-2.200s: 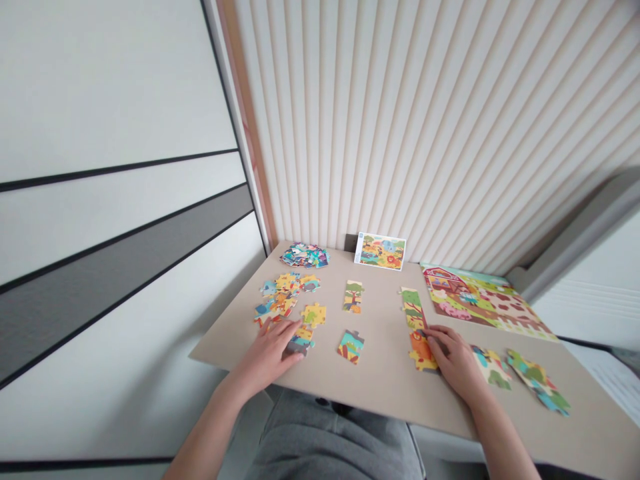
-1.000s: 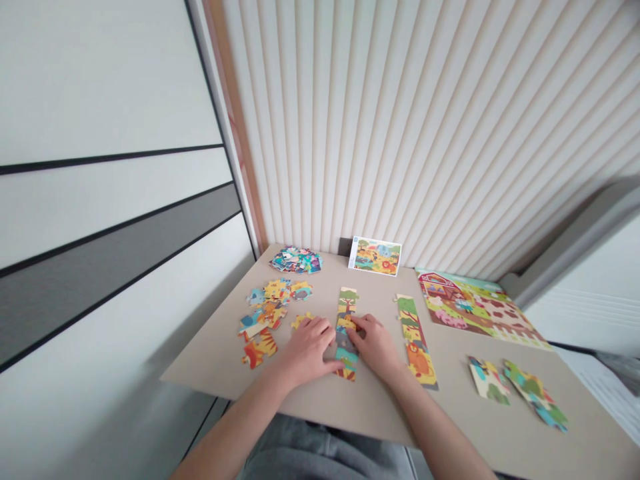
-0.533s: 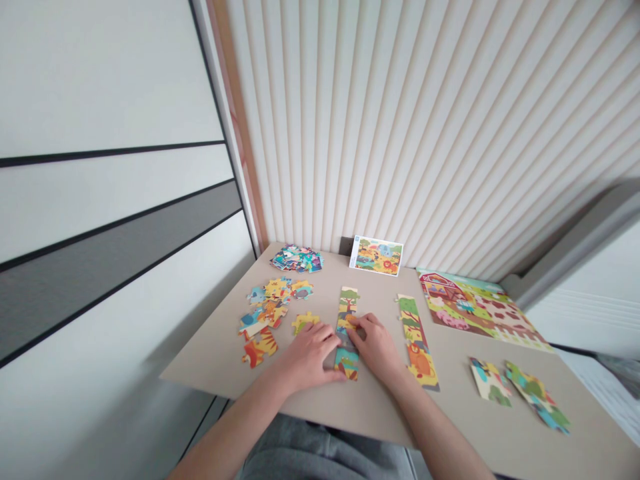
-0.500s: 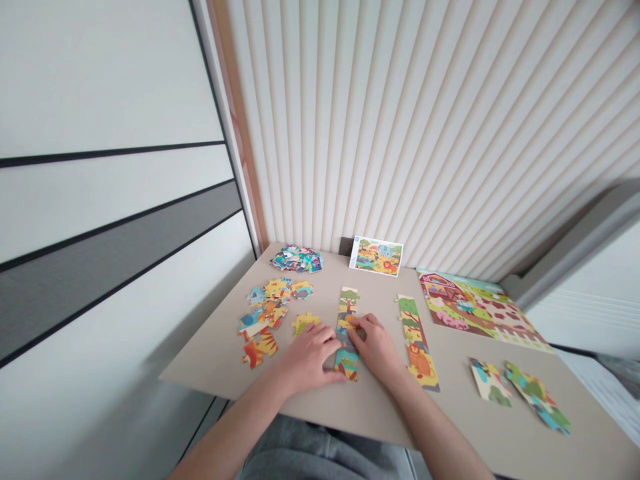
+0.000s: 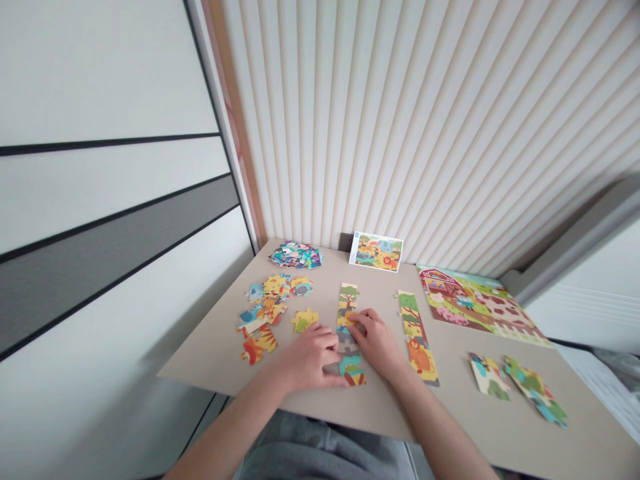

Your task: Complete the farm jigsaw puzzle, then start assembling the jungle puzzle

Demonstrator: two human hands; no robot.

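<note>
In front of me lies a narrow joined jigsaw strip [image 5: 349, 297] with a tree at its top. My right hand [image 5: 379, 341] has its thumb and fingers on the strip's right edge, around the orange part. At the lower end, a teal-and-red puzzle piece [image 5: 352, 371] sits slightly askew and to the right of the strip. My left hand [image 5: 311, 357] holds this piece's left side between bent fingers and thumb. A yellow-green puzzle piece [image 5: 304, 320] lies just beyond the left hand. Another joined strip [image 5: 417, 333], with a lion, lies to the right.
Loose animal pieces [image 5: 265, 310] lie at the left, with a darker heap of pieces [image 5: 296, 255] behind. A picture card [image 5: 377, 251] leans at the back. A farm picture [image 5: 475, 303] and two groups of pieces [image 5: 490, 378] occupy the right. A ribbed panel [image 5: 320, 120] borders the table.
The lower teal-and-red piece has shifted to the right, out of line with the strip. Both hands stay in nearly the same place.
</note>
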